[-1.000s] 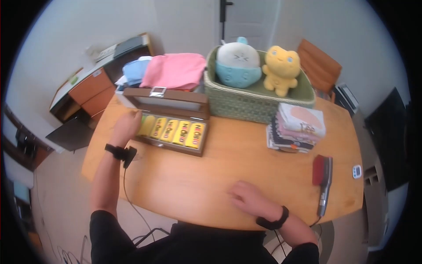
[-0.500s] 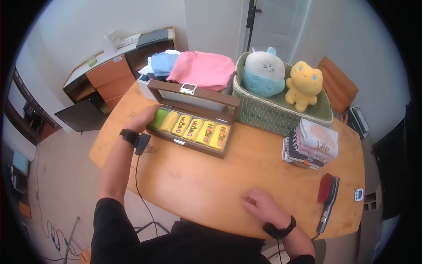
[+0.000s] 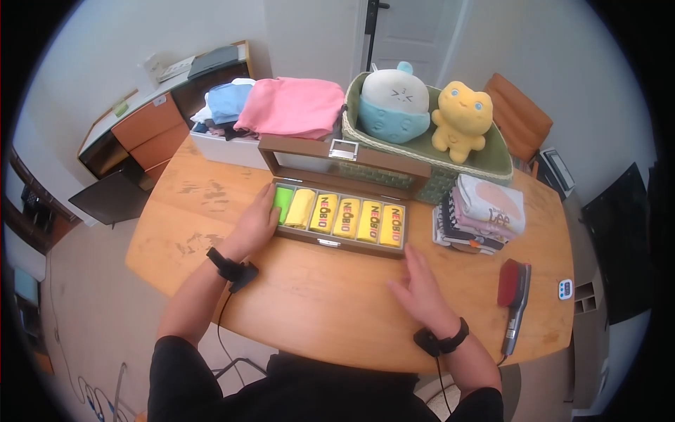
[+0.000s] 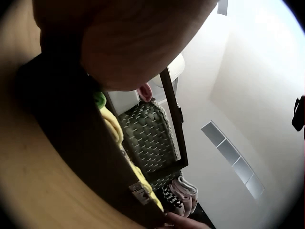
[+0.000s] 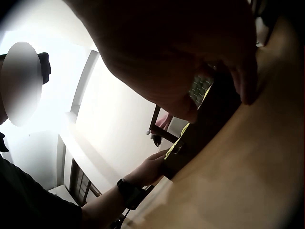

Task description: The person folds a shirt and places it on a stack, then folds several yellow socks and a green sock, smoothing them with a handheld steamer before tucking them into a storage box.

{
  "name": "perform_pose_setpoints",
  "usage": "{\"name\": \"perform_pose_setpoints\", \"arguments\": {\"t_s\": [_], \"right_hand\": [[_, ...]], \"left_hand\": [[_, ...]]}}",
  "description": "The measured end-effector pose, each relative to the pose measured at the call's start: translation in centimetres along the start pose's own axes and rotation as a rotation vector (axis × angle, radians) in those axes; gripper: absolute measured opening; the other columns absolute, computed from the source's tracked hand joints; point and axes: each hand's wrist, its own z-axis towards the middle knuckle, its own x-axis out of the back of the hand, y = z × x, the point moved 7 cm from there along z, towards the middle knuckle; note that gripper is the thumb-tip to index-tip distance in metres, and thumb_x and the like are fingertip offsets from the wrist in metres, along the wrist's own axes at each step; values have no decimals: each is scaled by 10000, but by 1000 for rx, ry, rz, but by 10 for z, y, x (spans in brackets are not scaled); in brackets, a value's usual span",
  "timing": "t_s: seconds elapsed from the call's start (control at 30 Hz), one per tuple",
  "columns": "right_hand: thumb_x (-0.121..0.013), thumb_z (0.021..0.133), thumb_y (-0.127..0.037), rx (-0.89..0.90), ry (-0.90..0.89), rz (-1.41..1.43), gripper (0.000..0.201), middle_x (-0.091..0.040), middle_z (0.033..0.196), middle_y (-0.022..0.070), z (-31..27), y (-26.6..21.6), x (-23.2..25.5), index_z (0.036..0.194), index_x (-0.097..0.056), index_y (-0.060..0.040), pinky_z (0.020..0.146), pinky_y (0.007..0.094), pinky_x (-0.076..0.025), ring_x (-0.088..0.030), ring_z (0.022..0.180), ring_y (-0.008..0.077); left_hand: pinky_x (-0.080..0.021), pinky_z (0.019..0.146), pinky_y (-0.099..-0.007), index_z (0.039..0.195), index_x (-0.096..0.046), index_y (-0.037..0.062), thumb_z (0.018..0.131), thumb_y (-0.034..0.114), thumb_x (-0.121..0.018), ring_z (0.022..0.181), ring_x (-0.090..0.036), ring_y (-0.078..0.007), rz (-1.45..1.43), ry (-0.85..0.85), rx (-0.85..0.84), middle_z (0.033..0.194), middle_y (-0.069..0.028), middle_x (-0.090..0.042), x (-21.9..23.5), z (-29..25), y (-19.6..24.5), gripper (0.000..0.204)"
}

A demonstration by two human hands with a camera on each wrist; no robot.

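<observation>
A brown box (image 3: 365, 248) with its windowed lid (image 3: 394, 166) raised stands on the table. Rolled yellow cloths (image 3: 347, 219), several lettered NEOBIO, fill its row of compartments, and a green rolled cloth (image 3: 283, 202) sits in the leftmost one. My left hand (image 3: 254, 224) lies against the box's left end with fingers extended along it. At the front right corner, my right hand (image 3: 424, 292) reaches up with fingers fairly straight, fingertips right by the box. The left wrist view shows the box's front clasp (image 4: 139, 192); in the right wrist view, the right hand (image 5: 167, 62) overlaps the box.
Behind the box are a white bin (image 3: 228, 151) of folded clothes, a pink cloth (image 3: 292, 109) and a green woven basket (image 3: 503, 169) with two plush toys. Rightward sit a stack of folded clothes (image 3: 485, 214), a corded red-and-grey brush (image 3: 517, 302) and a small white timer (image 3: 565, 289).
The box has shifted right and nearer the basket's front, turning straighter, with my left hand at its left end. My right hand has moved forward from the table's near edge to the box's right corner.
</observation>
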Motion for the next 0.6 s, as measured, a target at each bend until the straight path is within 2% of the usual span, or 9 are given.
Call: {"name": "perform_pose_setpoints", "arguments": {"t_s": [0.03, 0.1, 0.23, 0.3, 0.33, 0.37, 0.43, 0.47, 0.6], "right_hand": [[-726, 956, -152, -4, 3, -3, 711, -472, 1516, 274, 0, -2, 1, 1545, -417, 100, 1024, 443, -537, -577, 1259, 372], [-731, 936, -129, 86, 129, -235, 659, -505, 1457, 284, -1, -18, 15, 1499, -475, 99, 1088, 473, -487, -555, 1270, 419], [-751, 901, -107, 231, 280, -290, 634, -530, 1406, 283, 16, -60, 42, 1460, -522, 88, 1117, 488, -457, -547, 1262, 454], [-760, 886, -77, 388, 421, -455, 633, -525, 1428, 277, 23, -87, 57, 1455, -529, 79, 1129, 499, -453, -533, 1294, 474], [-760, 886, -77, 383, 424, -458, 633, -525, 1428, 277, 30, -99, 62, 1455, -529, 79, 1129, 499, -453, -533, 1294, 474], [-752, 886, -61, 402, 441, -481, 625, -518, 1451, 275, 35, -110, 68, 1453, -529, 80, 1149, 504, -441, -520, 1331, 473], [-745, 886, -45, 420, 456, -512, 618, -512, 1473, 273, 48, -123, 77, 1452, -529, 81, 1170, 509, -430, -506, 1367, 471], [-740, 887, -33, 421, 449, -530, 618, -503, 1497, 271, 55, -128, 80, 1455, -525, 82, 1191, 515, -417, -488, 1400, 469], [-742, 885, -35, 453, 355, -605, 646, -488, 1540, 261, 84, -132, 83, 1477, -509, 76, 1237, 525, -386, -451, 1466, 453]], "left_hand": [[-372, 1253, -474, 1566, -358, -153, 1056, 155, -553, 1468, -447, -514, -4, -2, -3, 1606, -382, -408, 0, 1, -1, 627], [-355, 1261, -467, 1608, -364, -77, 1033, 103, -549, 1504, -423, -477, -49, -31, 16, 1635, -334, -404, 0, 6, 0, 631], [-390, 1238, -474, 1591, -414, -54, 1029, 123, -577, 1484, -450, -479, -24, 40, -32, 1628, -318, -426, 20, 7, 26, 612], [-446, 1189, -510, 1523, -501, -61, 998, 128, -644, 1413, -525, -486, 152, 92, -257, 1594, -327, -459, 14, -3, 55, 576], [-423, 1204, -535, 1509, -515, -67, 1017, 235, -646, 1441, -510, -459, 210, 6, -339, 1591, -311, -476, 12, -5, 73, 592], [-423, 1204, -535, 1509, -515, -67, 1017, 235, -646, 1441, -510, -459, 206, 4, -342, 1591, -311, -476, 11, -8, 79, 592], [-373, 1237, -549, 1498, -517, -86, 1038, 361, -610, 1482, -470, -444, 327, -71, -407, 1587, -303, -488, 2, -14, 90, 648], [-325, 1267, -548, 1507, -493, -106, 1048, 449, -571, 1512, -437, -431, 321, -119, -376, 1590, -301, -487, 1, -12, 89, 725], [-313, 1275, -546, 1530, -463, -108, 1036, 465, -590, 1513, -436, -433, 311, -191, -386, 1597, -310, -473, 1, -13, 92, 767]]}}
